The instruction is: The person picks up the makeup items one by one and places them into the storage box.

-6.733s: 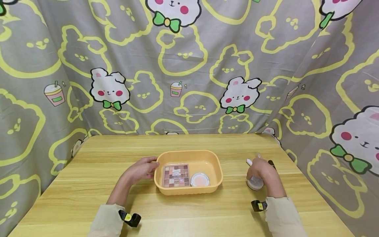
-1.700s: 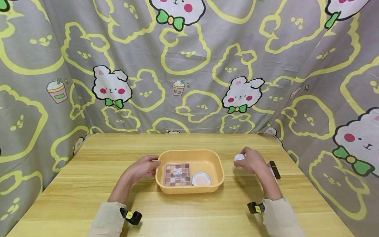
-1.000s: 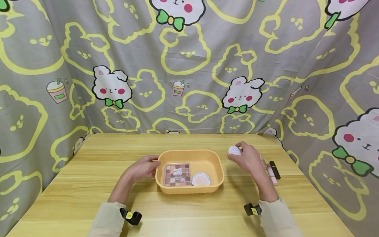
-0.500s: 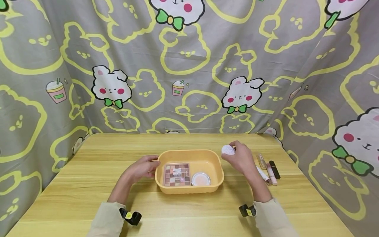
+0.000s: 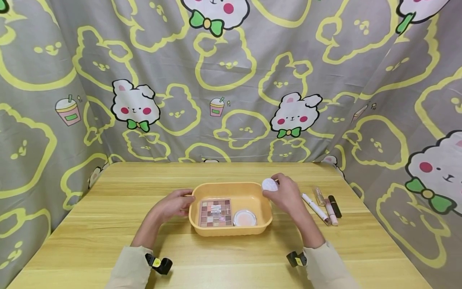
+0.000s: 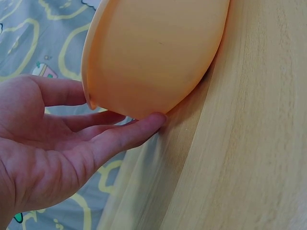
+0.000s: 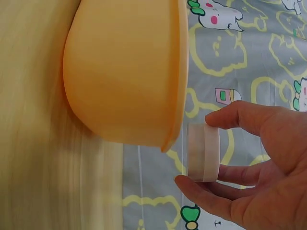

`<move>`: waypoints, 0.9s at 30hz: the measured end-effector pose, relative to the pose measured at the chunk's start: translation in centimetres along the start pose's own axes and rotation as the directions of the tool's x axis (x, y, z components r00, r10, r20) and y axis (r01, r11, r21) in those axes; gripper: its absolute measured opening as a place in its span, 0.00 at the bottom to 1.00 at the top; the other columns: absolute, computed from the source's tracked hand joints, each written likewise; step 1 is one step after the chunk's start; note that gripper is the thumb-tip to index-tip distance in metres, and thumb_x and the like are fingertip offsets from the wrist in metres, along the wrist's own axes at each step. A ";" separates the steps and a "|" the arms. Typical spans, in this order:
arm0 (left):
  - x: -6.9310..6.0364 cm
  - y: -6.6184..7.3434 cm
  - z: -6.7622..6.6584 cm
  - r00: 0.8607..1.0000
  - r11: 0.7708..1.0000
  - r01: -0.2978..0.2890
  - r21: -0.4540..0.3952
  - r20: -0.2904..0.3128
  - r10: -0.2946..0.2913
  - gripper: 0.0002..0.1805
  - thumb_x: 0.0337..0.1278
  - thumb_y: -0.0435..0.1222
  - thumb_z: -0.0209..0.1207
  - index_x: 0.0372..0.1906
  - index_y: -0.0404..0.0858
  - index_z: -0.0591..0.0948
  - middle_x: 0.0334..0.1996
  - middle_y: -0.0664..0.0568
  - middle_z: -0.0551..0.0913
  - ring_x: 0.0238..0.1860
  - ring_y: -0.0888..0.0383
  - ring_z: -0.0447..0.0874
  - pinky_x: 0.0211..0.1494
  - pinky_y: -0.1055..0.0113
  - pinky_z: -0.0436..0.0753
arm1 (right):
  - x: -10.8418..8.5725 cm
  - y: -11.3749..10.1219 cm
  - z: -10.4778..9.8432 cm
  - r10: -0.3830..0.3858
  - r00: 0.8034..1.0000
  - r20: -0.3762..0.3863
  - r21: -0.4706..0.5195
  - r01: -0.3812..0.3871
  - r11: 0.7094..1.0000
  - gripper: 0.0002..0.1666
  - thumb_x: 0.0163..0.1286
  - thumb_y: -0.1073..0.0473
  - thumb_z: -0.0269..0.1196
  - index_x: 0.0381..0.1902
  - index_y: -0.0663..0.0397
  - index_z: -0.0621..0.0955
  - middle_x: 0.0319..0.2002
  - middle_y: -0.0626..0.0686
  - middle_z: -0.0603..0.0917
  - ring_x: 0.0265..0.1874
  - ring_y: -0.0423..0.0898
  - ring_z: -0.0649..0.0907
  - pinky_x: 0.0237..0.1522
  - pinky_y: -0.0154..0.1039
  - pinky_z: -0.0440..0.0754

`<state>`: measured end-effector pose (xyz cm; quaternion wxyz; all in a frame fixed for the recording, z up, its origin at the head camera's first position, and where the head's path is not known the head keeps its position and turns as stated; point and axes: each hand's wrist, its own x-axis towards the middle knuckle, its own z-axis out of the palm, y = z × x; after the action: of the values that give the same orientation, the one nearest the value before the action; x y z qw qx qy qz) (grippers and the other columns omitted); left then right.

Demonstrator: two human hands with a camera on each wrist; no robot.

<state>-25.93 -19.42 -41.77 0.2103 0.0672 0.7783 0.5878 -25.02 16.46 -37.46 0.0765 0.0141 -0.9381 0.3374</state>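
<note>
An orange plastic basin stands on the table, holding an eyeshadow palette on its left and a round compact on its right. At the basin's left end, my left hand holds the rim; in the left wrist view, digits of that hand touch the rim and outer wall. My right hand grips a small round jar with a white lid, raised at the basin's right back corner. The right wrist view shows the jar held on edge between thumb and fingers, just apart from the rim.
On the table's right lie a white pen-like tube, a clear slim tube, a pink tube and a black tube. A patterned curtain hangs behind the wooden table and on both sides.
My right hand has lifted the jar from the right of the table and carried it left to the basin's right back corner. My left hand stays at the basin's left end.
</note>
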 end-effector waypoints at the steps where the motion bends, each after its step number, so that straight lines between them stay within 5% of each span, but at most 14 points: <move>1: 0.0 0.0 0.0 1.000 1.000 0.001 0.000 0.000 -0.001 0.29 0.76 0.38 0.46 0.74 0.26 0.62 0.63 0.31 0.76 0.59 0.46 0.81 0.59 0.53 0.85 | 0.0 -0.1 0.1 -0.003 1.000 -0.001 0.000 0.003 1.000 0.35 0.57 0.55 0.71 0.59 0.67 0.77 0.51 0.66 0.83 0.45 0.57 0.82 0.45 0.49 0.85; 27: 0.2 -0.2 -0.1 1.000 1.000 0.000 -0.003 -0.001 0.000 0.29 0.76 0.38 0.46 0.74 0.26 0.63 0.62 0.32 0.76 0.58 0.48 0.81 0.59 0.54 0.85 | -0.4 -1.6 2.1 -0.046 0.999 0.007 0.030 0.046 0.998 0.33 0.55 0.54 0.73 0.57 0.64 0.79 0.49 0.63 0.84 0.42 0.55 0.82 0.42 0.47 0.84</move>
<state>-26.09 -19.49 -41.96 0.2103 0.0665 0.7776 0.5888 -24.80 13.87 -38.05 0.0805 0.0382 -0.9327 0.3493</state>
